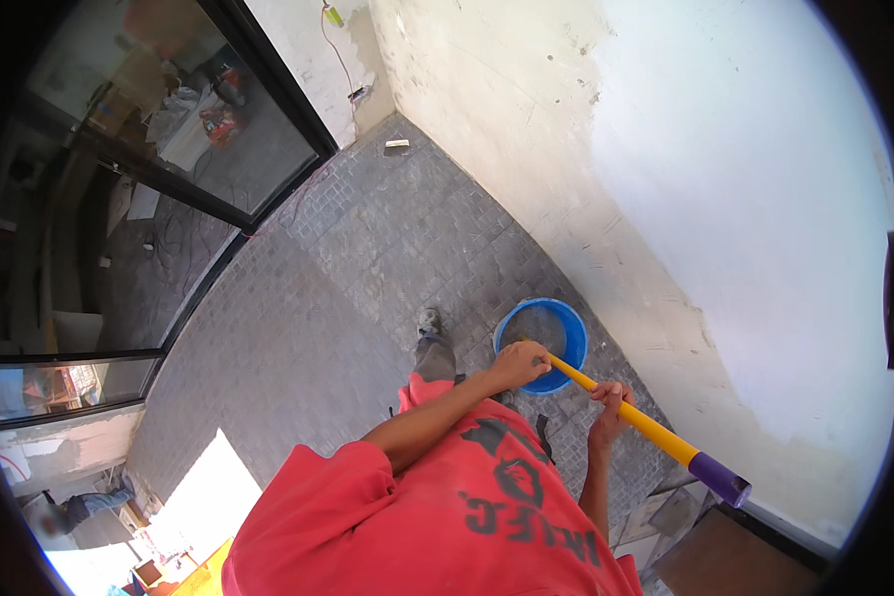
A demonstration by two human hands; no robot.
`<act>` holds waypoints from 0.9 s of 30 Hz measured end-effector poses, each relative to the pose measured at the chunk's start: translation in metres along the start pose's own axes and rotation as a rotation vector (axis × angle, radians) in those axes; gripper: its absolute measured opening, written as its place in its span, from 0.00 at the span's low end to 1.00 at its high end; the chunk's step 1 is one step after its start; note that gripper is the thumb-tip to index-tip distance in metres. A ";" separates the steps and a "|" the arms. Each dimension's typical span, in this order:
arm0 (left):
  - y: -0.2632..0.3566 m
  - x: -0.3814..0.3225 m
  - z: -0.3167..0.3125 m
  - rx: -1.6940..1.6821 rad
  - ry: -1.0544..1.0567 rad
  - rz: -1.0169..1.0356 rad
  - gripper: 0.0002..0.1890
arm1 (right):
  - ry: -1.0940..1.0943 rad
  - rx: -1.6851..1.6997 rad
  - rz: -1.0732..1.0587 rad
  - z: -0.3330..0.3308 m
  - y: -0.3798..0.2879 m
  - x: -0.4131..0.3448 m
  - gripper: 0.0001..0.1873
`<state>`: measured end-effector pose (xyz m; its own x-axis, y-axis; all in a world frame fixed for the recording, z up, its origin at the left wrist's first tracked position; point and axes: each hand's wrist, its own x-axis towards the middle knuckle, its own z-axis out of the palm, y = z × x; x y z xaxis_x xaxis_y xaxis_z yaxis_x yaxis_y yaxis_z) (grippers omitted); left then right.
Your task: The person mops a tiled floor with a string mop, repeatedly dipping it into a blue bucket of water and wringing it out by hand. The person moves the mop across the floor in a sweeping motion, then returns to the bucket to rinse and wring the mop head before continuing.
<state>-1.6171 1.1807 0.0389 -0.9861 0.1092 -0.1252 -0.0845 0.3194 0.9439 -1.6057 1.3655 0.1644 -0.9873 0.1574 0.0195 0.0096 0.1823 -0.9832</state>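
Both of my hands are on a long yellow pole [659, 432] with a purple end [721, 480]. It slants from beside the wall at lower right towards a blue plastic bucket [577, 331]. My left hand [520, 365] is closed around the thinner part, over the bucket's near rim. Farther up the shaft, my right hand [611, 412] wraps its fingers around it. Greyish contents show inside the bucket, which stands on the floor close to the wall. The pole's lower end is mostly hidden by my left hand, so I cannot tell what it carries.
A partly white-coated wall [685, 208] runs along the right. Black-framed glass doors [249, 216] stand at left. A small flat tool [396, 147] lies on the paved floor [328, 298] near the corner. Another person [93, 506] is at lower left. A brown board [730, 559] is at lower right.
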 end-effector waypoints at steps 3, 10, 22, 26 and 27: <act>-0.028 -0.010 -0.082 0.068 0.031 -0.234 0.15 | 0.101 -0.095 -0.041 0.013 -0.003 0.013 0.18; -0.219 -0.123 -0.232 0.381 0.050 -0.934 0.18 | 0.270 -0.147 0.028 0.024 0.008 0.020 0.17; -0.225 -0.147 -0.253 0.337 0.018 -0.835 0.19 | 0.440 -0.068 -0.040 0.059 -0.014 0.033 0.20; -0.205 -0.096 -0.259 0.243 0.208 -0.752 0.21 | 0.488 -0.056 -0.094 0.031 0.015 0.051 0.22; -0.200 -0.079 -0.271 0.290 0.214 -0.725 0.21 | 0.515 -0.066 -0.117 0.032 0.017 0.052 0.22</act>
<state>-1.5609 0.8533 -0.0574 -0.7089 -0.3915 -0.5866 -0.7016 0.4766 0.5298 -1.6621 1.3463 0.1426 -0.7767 0.5858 0.2316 -0.0697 0.2855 -0.9559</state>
